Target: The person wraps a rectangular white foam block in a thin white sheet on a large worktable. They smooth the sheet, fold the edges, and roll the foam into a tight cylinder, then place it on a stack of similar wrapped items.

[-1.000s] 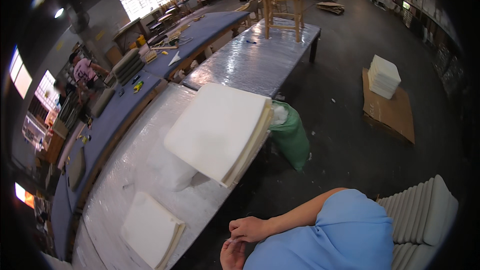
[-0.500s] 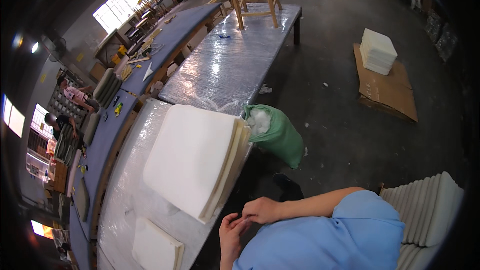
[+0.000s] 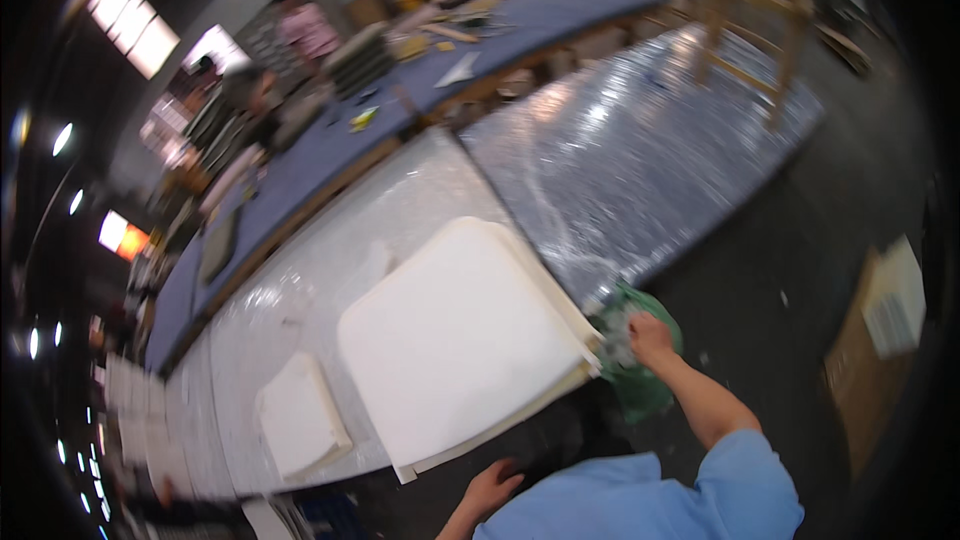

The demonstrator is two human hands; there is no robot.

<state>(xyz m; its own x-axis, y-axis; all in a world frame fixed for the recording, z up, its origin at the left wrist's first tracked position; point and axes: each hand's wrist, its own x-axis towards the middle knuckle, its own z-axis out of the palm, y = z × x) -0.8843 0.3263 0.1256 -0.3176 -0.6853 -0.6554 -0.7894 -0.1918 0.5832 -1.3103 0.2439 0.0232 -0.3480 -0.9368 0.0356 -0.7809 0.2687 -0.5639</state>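
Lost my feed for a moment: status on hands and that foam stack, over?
Right hand at the green bag, beside the white foam stack. Left hand low by table edge, holding nothing visible. Nothing blocking.

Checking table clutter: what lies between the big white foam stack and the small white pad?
Only bare plastic-wrapped table between the big foam stack and small pad, head view.

Right hand (image 3: pixel 650 337) at four o'clock, on green bag (image 3: pixel 640 380) beside stacked white foam sheets (image 3: pixel 460 345); left hand (image 3: pixel 490 488) at six o'clock, under table edge (image 3: pixel 330 475).
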